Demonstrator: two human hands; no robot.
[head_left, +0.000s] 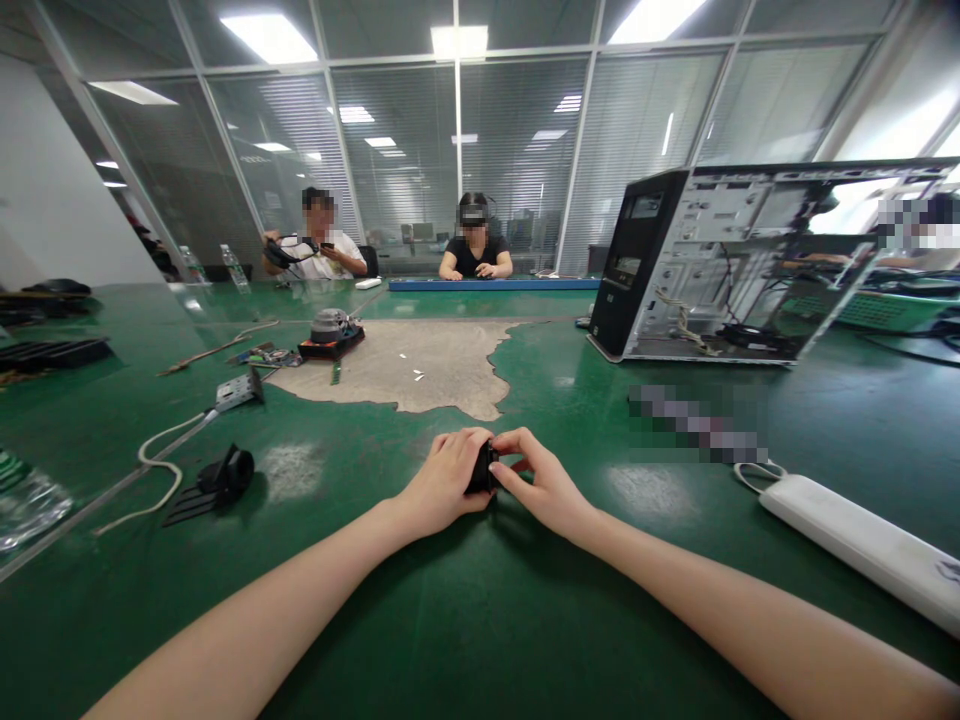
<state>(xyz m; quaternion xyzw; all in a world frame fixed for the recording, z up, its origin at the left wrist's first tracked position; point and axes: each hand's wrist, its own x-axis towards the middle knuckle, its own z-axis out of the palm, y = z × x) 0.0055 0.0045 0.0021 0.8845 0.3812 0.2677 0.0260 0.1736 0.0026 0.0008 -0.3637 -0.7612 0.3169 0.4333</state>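
Observation:
Near the middle of the green table, my left hand (452,470) is wrapped round a small black boxy part (481,472), its fingers over the top and far side. My right hand (534,474) pinches the right edge of the same part between thumb and fingers. Much of the part is hidden by the hands, so its exact kind cannot be made out. To the left lies a black plastic piece with a round end and slotted fins (217,482). Beyond it sits a metal bracket with a cable (238,390).
An opened computer case (705,265) stands at the right. A white power strip (855,540) lies in front of it. A heatsink fan (334,328) and a circuit board (268,355) are further back left. A plastic bottle (26,495) is at the left edge. Two people sit opposite.

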